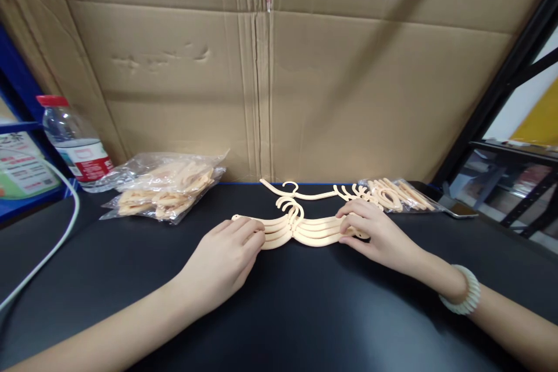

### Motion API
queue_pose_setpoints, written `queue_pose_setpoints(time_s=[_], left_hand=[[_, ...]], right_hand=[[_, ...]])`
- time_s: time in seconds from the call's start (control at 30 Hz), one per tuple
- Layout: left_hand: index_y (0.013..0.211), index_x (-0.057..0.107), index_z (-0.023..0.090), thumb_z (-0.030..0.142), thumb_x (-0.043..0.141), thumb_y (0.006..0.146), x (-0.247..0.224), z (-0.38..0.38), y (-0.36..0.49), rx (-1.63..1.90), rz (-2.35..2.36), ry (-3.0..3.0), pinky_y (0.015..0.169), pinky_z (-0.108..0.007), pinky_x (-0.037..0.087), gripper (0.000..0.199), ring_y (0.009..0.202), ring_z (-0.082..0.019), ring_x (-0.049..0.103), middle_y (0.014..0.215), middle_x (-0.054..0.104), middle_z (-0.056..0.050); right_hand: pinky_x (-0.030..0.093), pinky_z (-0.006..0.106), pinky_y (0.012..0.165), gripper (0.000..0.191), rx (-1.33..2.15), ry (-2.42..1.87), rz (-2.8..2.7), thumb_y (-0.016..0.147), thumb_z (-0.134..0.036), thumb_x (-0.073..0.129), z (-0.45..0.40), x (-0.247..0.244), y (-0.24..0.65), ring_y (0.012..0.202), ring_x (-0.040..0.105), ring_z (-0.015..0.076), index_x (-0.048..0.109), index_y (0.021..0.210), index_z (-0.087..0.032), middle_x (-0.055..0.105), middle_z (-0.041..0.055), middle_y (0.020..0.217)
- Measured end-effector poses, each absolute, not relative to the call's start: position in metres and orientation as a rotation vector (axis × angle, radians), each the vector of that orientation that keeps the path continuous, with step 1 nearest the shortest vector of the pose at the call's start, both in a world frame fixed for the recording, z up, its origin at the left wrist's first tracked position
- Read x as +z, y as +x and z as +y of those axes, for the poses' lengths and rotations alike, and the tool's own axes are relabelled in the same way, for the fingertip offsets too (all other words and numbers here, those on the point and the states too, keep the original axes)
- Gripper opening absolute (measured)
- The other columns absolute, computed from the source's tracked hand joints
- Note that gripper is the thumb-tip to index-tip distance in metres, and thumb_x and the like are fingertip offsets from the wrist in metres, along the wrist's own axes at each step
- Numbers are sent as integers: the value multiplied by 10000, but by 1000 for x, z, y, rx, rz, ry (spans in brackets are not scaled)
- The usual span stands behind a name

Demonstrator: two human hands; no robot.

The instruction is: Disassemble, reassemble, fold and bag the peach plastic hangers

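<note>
Several cream-coloured clothes hangers [317,233] lie stacked on the black table, their hooks fanned out toward the back. My left hand [229,250] is closed around the left ends of the stack. At the right ends, my right hand [375,233] grips the same hangers between thumb and fingers; a pale ribbed band circles that wrist. A single hanger [320,196] lies behind the stack, apart from it. Close beyond my right hand are more hanger pieces [349,192] with their hooks showing, partly hidden by my fingers.
Plastic bags of hanger parts [168,186] lie at the back left, and another bag [399,195] at the back right beside a flat phone-like object [460,209]. A red-capped bottle [78,145] and a white cable [65,232] are at left. Cardboard [183,81] walls off the back.
</note>
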State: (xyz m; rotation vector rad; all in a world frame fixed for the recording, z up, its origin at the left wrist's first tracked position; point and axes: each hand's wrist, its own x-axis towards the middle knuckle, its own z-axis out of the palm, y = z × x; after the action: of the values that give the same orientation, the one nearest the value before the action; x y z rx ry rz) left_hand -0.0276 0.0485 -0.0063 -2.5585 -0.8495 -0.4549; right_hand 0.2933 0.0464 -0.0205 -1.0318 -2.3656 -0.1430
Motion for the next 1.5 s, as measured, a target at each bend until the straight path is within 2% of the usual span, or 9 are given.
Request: queue_pose_setpoints(time_s=[0.23,0.5,0.67,0.97,1.1,1.3,1.5], left_hand=[[884,587,158,76,396,929,-14,48,-26,-643,-751,-2603,764,-355,504,212,918,-230,630,976,678,-82],[871,598,180,92,409,935,-12,46,-26,-707,-697,-2594,759,-333,498,218,923,-214,639,983,690,-64],[844,572,184,88,437,920,-13,46,-27,-739,-695,-2631,763,-334,481,182,927,-209,628,995,687,-49],[802,537,189,111,496,887,-12,49,-27,-972,-815,-2645,732,-304,471,123,826,-176,622,919,675,-38],[865,544,183,133,468,892,-9,57,-34,-959,-975,-2620,755,-311,484,95,839,-184,625,928,660,-51],[963,553,196,179,437,860,2,76,-45,-857,-1206,-2576,763,-338,504,156,866,-218,627,955,646,-56],[1014,559,174,155,452,834,12,103,-47,-632,-1214,-2666,859,-402,501,211,992,-263,614,1015,640,-88]], right_hand=[[453,422,874,71,-120,-997,-2388,848,-184,626,46,-20,292,994,550,232,568,817,-211,602,83,1037],[460,404,820,127,-115,-981,-2302,888,-193,554,43,-15,288,921,567,223,570,763,-210,619,77,965],[447,395,782,225,-102,-1019,-2098,926,-241,517,41,-8,290,831,576,217,561,708,-214,634,61,842],[436,385,734,345,-14,-1227,-1862,948,-380,471,48,-6,306,769,586,229,595,666,-225,647,55,765],[434,369,720,358,-4,-1270,-1842,947,-403,459,52,-8,312,751,585,226,597,669,-224,632,51,737],[427,354,717,336,-130,-1261,-1923,948,-376,441,66,-11,324,737,578,213,604,702,-215,645,49,736],[451,350,751,254,-225,-1461,-1995,909,-325,465,85,-3,328,830,611,232,653,796,-196,701,75,841]])
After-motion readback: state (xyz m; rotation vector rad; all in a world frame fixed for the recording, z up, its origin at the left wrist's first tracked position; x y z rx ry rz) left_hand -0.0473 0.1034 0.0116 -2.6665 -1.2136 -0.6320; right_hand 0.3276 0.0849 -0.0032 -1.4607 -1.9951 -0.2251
